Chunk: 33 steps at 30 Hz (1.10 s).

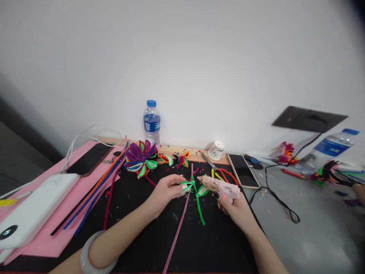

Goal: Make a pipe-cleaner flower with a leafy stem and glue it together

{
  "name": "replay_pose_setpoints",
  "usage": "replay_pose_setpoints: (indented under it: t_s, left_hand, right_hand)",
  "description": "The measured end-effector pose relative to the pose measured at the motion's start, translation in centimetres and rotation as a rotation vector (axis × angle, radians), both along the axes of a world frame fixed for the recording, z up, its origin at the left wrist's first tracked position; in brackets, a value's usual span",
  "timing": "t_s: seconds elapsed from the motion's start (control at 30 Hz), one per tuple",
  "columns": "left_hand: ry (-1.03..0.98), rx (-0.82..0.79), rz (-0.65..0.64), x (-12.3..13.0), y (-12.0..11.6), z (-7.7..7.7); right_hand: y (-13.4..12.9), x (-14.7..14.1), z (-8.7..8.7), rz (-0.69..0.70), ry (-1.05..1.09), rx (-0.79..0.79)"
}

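Your left grip (167, 189) pinches a likely soft leaf (187, 189), best held edgewise; opposite, your right grip (234, 209) clasps a glue gun (221, 186).

I see the left arm (134, 224) and right arm (261, 238) reaching forward, left hand (167, 190) pinching, right hand (236, 207) curled tight.
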State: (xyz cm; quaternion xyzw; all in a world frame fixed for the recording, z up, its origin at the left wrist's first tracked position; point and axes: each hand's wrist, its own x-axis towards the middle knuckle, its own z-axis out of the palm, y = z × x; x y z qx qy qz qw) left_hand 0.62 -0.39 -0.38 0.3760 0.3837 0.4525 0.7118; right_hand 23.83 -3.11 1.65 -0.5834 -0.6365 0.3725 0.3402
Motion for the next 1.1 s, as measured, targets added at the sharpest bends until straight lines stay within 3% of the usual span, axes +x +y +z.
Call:
replay_pose_setpoints:
  t_s: [0.13,0.37,1.1]
  left_hand:
    - [0.195,0.179,-0.001,0.15,0.00,-0.15]
    - [0.330,0.272,0.029,0.28,-0.12,0.06]
    - [0.402,0.353,0.047,0.30,-0.41,0.13]
  right_hand:
    - [-0.18,0.01,-0.19,0.072,-0.003,-0.002]
    - [-0.19,-0.42,0.09,0.126,-0.023,-0.005]
    - [0.04,-0.21,0.35,0.039,-0.097,0.008]
